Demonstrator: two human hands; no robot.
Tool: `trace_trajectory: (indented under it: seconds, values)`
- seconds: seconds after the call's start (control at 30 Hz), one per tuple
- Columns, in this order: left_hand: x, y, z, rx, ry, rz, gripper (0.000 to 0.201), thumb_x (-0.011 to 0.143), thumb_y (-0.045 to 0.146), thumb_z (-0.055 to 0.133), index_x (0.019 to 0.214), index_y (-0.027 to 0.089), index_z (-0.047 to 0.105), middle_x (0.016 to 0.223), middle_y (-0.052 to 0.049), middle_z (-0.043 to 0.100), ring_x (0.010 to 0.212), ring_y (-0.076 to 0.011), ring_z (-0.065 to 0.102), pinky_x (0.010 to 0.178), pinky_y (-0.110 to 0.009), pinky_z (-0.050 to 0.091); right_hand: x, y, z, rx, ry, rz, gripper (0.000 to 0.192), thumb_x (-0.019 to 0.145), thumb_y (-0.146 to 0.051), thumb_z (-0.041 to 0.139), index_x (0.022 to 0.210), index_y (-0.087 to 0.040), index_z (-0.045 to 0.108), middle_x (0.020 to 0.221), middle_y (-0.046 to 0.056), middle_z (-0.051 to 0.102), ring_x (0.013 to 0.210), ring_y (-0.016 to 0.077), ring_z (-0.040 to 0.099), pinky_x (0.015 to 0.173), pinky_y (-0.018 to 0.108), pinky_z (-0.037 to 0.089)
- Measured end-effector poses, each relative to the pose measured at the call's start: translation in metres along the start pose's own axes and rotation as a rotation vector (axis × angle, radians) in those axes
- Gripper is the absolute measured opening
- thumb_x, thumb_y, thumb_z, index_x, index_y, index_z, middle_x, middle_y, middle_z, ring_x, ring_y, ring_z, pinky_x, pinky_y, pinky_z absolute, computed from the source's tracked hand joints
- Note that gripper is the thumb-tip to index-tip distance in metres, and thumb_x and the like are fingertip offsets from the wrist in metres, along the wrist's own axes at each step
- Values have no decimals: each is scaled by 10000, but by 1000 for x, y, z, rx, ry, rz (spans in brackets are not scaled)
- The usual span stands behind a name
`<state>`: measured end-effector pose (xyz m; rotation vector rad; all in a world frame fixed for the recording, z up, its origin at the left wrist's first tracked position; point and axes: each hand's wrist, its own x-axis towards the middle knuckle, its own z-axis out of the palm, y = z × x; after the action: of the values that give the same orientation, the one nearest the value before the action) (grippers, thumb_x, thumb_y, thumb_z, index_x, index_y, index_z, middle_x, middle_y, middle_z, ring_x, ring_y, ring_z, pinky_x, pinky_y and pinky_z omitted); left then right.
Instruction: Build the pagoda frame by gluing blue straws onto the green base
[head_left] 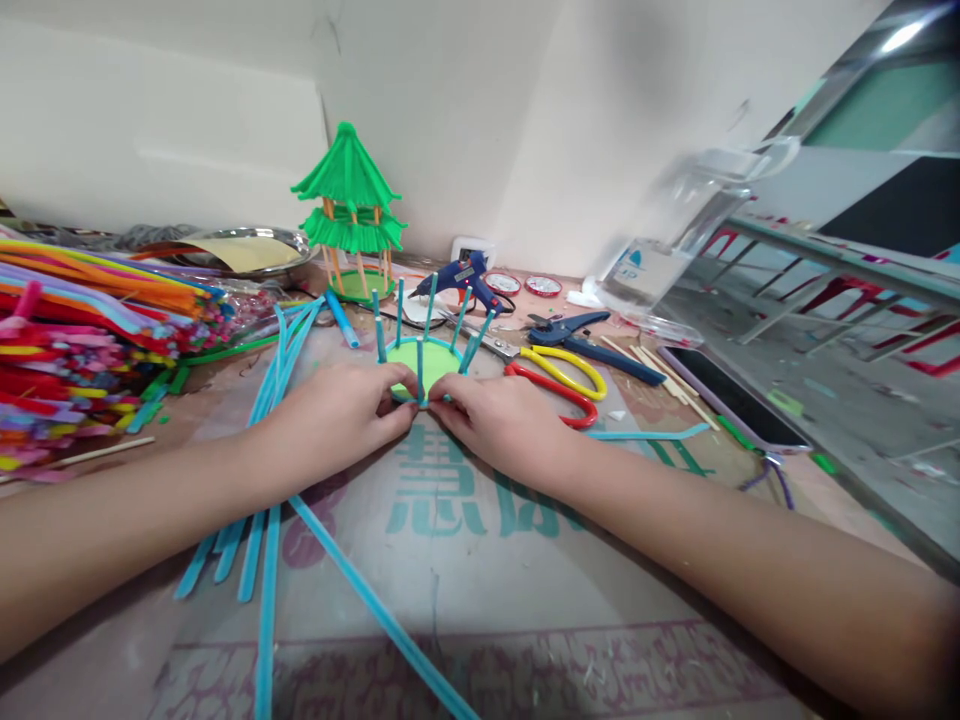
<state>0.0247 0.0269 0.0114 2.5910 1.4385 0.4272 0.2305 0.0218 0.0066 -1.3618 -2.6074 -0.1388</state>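
A light-green round disc (406, 368) with a blue rim lies on the table, and several blue posts (420, 370) stand up around its edge. At its near left edge, the fingers of my left hand (351, 408) are closed in a pinch beside the front post. My right hand (504, 418) pinches the near edge on the other side of that post. The fingertips are partly hidden, so their exact hold is unclear. Loose blue pipe cleaners (264, 600) lie beneath and beside my left forearm.
Behind stands a green-roofed pagoda model (349, 215). A blue glue gun (465, 280), scissors (566, 372), blue cutters (600, 345) and a phone (731, 398) lie to the right, near a clear plastic jug (652, 270). Bundled colourful pipe cleaners (67, 370) fill the left side.
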Motion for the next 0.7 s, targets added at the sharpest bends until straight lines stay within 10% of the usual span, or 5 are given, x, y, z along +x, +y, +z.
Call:
trace_trajectory:
  seconds: [0.5, 0.7]
  values:
    - [-8, 0, -6, 16, -28, 15, 361, 943, 413, 489, 1222, 215, 601, 744, -20, 731, 601, -212, 627, 528, -297, 332, -2, 2, 3, -6, 27, -21, 298, 1050, -361, 453, 1100, -198, 698, 763, 46, 744, 635, 159, 607, 567, 307, 168]
    - [-12, -17, -48, 6, -160, 11, 230, 868, 357, 499, 745, 255, 665, 642, -10, 675, 546, -180, 588, 505, -283, 332, -3, 3, 4, 6, 20, -24, 254, 1042, -337, 481, 1089, -208, 695, 762, 39, 742, 624, 150, 600, 564, 304, 165]
